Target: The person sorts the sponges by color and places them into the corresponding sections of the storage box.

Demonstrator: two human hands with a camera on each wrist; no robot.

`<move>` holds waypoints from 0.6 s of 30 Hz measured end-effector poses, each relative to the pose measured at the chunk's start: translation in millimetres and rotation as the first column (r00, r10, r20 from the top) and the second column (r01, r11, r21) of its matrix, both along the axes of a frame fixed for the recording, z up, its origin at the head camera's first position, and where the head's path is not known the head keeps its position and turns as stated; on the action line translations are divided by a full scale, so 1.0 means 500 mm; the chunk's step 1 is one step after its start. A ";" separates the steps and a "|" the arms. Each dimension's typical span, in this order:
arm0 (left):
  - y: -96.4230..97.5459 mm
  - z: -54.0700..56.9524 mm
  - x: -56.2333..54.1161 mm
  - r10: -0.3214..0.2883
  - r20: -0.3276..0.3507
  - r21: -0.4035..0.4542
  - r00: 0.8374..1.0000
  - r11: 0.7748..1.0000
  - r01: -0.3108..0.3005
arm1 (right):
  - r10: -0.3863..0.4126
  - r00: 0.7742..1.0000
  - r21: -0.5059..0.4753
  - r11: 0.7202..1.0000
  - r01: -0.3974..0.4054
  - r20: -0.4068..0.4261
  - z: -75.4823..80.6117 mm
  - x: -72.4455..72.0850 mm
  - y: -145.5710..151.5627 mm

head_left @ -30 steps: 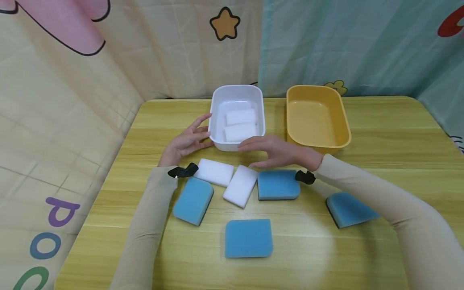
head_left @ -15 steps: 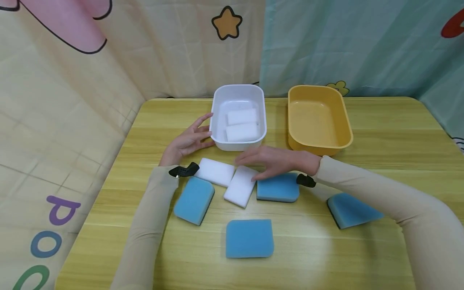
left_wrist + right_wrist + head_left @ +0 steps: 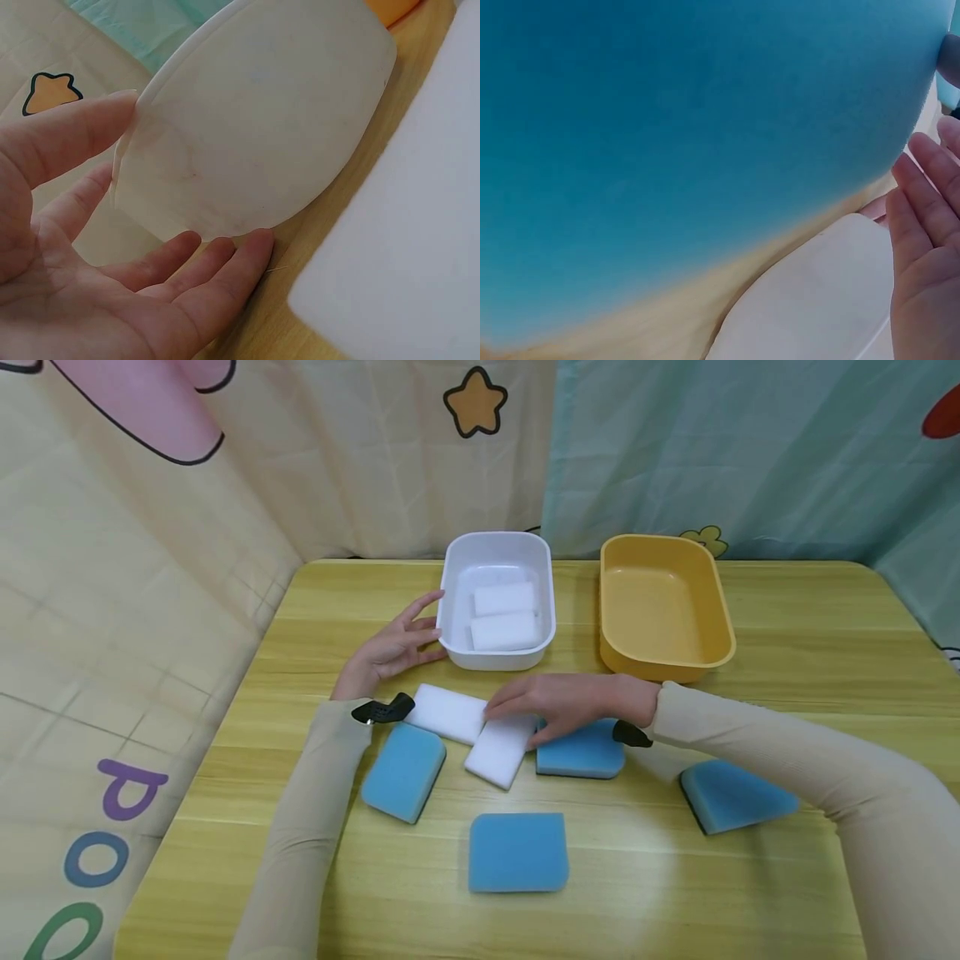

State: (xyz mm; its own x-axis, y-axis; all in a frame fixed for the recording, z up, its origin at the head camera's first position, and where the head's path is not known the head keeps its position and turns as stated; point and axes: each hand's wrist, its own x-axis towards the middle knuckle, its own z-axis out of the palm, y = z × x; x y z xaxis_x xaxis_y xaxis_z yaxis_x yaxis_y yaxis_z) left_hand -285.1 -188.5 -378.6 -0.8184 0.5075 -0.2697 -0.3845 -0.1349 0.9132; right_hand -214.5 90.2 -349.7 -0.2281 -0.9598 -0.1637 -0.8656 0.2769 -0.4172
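My left hand [image 3: 392, 649] rests with spread fingers against the left side of a white tub [image 3: 495, 661]; the left wrist view shows its fingertips along the tub wall [image 3: 255, 127]. Two white sponges [image 3: 504, 632] lie inside. In front of the tub, my right hand [image 3: 558, 700] pinches the upper end of a slanted white sponge [image 3: 498, 758] on the table, fingers at its left edge and thumb at its right. Another white sponge [image 3: 444, 712] lies just left of it. A blue sponge [image 3: 581, 756] sits under the right wrist and fills much of the right wrist view.
To the right of the white tub stands a yellow tub [image 3: 667, 652]. More blue sponges lie around: one at the left forearm [image 3: 402, 772], one at the front [image 3: 519, 853], one by the right forearm [image 3: 735, 797]. Printed curtains [image 3: 360, 460] hang behind the wooden table [image 3: 637, 893].
My right hand has come down from beside the white tub's front rim onto the slanted white sponge, its fingers and thumb now at the edges. The left hand has stayed at the tub.
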 end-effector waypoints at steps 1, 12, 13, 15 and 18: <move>0.000 0.001 0.000 -0.001 -0.001 0.001 1.000 1.000 0.001 | 0.002 1.000 0.004 1.000 -0.002 -0.005 0.000 0.001 0.000; 0.002 -0.002 0.001 0.002 0.002 -0.006 1.000 1.000 -0.002 | -0.017 1.000 0.055 0.998 0.017 0.005 -0.009 0.004 -0.004; 0.002 -0.003 0.001 0.003 0.003 -0.006 1.000 1.000 -0.003 | -0.018 1.000 0.056 0.998 0.018 0.007 -0.009 0.004 -0.004; 0.002 -0.003 0.001 0.003 0.001 -0.005 1.000 1.000 -0.003 | -0.017 1.000 0.058 0.998 0.016 0.006 -0.009 0.004 -0.006; 0.002 -0.004 -0.001 0.004 -0.004 -0.003 1.000 1.000 -0.004 | -0.014 1.000 0.055 0.998 0.014 0.003 -0.008 0.004 -0.009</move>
